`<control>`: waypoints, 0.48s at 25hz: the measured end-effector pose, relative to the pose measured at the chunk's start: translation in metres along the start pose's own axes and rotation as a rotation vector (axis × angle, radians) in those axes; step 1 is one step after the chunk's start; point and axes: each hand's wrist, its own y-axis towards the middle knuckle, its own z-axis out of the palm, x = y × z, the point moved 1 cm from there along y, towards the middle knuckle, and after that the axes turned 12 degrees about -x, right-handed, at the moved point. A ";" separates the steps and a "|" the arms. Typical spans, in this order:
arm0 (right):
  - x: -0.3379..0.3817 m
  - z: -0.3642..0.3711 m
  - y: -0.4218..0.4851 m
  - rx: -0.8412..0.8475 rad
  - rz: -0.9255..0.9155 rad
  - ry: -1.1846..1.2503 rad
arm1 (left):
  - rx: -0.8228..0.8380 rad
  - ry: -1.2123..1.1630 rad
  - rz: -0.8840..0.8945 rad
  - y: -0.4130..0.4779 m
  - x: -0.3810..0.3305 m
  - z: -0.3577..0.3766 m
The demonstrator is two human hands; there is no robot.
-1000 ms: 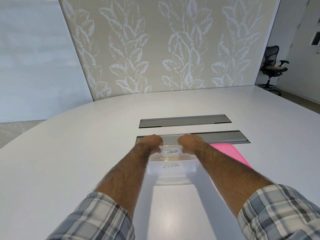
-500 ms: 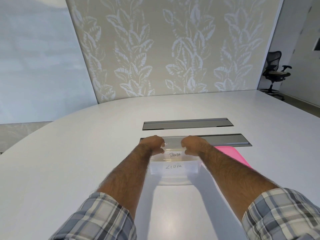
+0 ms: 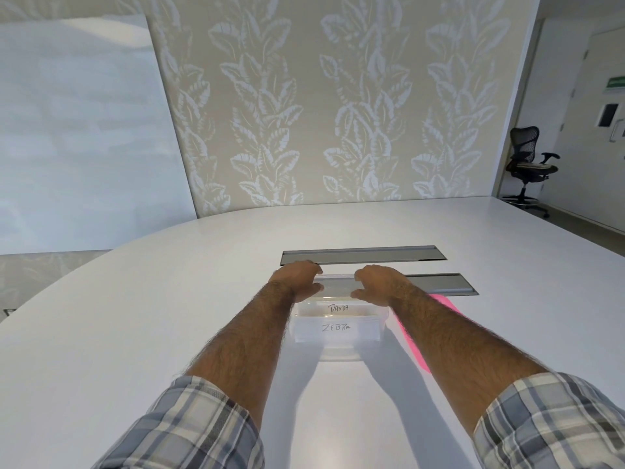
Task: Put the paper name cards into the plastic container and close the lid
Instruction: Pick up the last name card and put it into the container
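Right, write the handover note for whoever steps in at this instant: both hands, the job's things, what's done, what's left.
Left hand and right hand: both curled over the far end of the clear plastic container; whether they hold anything there is hidden.
The container sits on the white table, just before the grey metal cable hatches.
White paper name cards stand inside it: one lettered PANDA, one lettered ZEBRA. No cards show loose on the table.
The pink lid lies flat on the table right of the container, partly under the right forearm.
Done: those cards are in.
Left: fit the lid and close it.
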 end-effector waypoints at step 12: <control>0.031 -0.032 -0.040 -0.089 0.067 0.063 | -0.136 0.029 0.034 -0.050 -0.007 -0.027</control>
